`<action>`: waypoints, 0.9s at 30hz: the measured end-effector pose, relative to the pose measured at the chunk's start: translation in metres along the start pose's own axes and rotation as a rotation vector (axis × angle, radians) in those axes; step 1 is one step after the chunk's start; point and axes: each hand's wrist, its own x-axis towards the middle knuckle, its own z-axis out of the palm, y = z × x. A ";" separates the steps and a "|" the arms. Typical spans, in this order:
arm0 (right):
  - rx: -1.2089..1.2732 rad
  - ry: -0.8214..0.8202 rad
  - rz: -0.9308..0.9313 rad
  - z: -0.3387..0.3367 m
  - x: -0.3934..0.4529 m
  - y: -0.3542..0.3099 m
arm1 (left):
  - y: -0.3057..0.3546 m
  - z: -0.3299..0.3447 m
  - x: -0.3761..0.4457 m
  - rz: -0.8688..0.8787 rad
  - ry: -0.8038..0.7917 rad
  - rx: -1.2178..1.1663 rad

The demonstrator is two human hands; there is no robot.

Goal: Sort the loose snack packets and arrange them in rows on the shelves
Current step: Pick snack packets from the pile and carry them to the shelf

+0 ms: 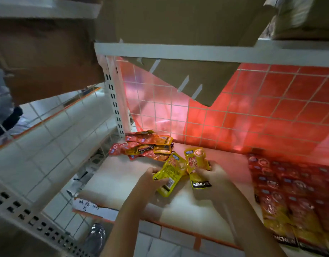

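- Snack packets: we hold one yellow packet (169,175) in our left hand (150,179) and another yellow packet (197,164) in our right hand (213,175), at centre frame.
- They look light, soft and slick; pinching the flat edges seems safest.
- Loose pile (145,145) waits above-left; the red row (293,191) lies at right on the shelf (122,182).

Glossy plastic packets (171,171) — matt white shelf (122,175).

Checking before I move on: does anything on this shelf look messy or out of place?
Yes. A jumbled pile of red and orange packets lies overlapping in the back left corner, unlike the neat red rows at right. Both hands hold yellow packets, not yet placed.
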 end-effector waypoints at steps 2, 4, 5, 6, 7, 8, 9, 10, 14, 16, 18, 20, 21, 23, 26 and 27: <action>0.094 0.000 0.002 0.000 -0.017 0.003 | -0.002 -0.001 -0.009 0.011 -0.072 -0.142; 0.192 0.004 0.012 -0.001 -0.035 0.004 | -0.002 0.000 -0.015 0.024 -0.161 -0.254; 0.226 0.011 0.005 -0.003 -0.044 0.004 | 0.000 0.001 -0.018 0.028 -0.207 -0.309; 0.259 0.017 -0.007 -0.006 -0.053 0.005 | 0.001 0.004 -0.020 0.023 -0.250 -0.368; 0.291 0.021 -0.017 -0.009 -0.061 0.006 | 0.004 0.008 -0.021 0.003 -0.292 -0.431; 0.326 0.026 -0.026 -0.013 -0.068 0.008 | 0.006 0.012 -0.023 -0.031 -0.329 -0.497; 0.359 0.037 -0.032 -0.016 -0.075 0.009 | 0.009 0.017 -0.024 -0.077 -0.362 -0.552; 0.392 0.059 -0.039 -0.019 -0.080 0.009 | 0.010 0.022 -0.025 -0.121 -0.390 -0.597; 0.473 0.139 -0.063 -0.028 -0.093 0.013 | 0.012 0.037 -0.031 -0.185 -0.455 -0.650; 0.446 0.156 -0.058 -0.026 -0.098 0.014 | 0.012 0.038 -0.035 -0.150 -0.491 -0.597; 0.420 0.150 -0.054 -0.023 -0.101 0.013 | 0.015 0.039 -0.041 -0.130 -0.548 -0.563; 0.415 0.128 -0.052 -0.020 -0.103 0.011 | 0.025 0.041 -0.047 -0.162 -0.575 -0.570; 0.423 0.115 -0.058 -0.020 -0.104 0.009 | 0.028 0.042 -0.048 -0.193 -0.568 -0.575; 0.440 0.097 -0.080 -0.020 -0.103 0.006 | 0.035 0.042 -0.049 -0.253 -0.536 -0.585; 0.475 0.076 -0.097 -0.022 -0.103 0.002 | 0.037 0.039 -0.050 -0.245 -0.505 -0.675; 0.489 0.055 -0.096 -0.023 -0.102 0.001 | 0.037 0.037 -0.050 -0.229 -0.501 -0.728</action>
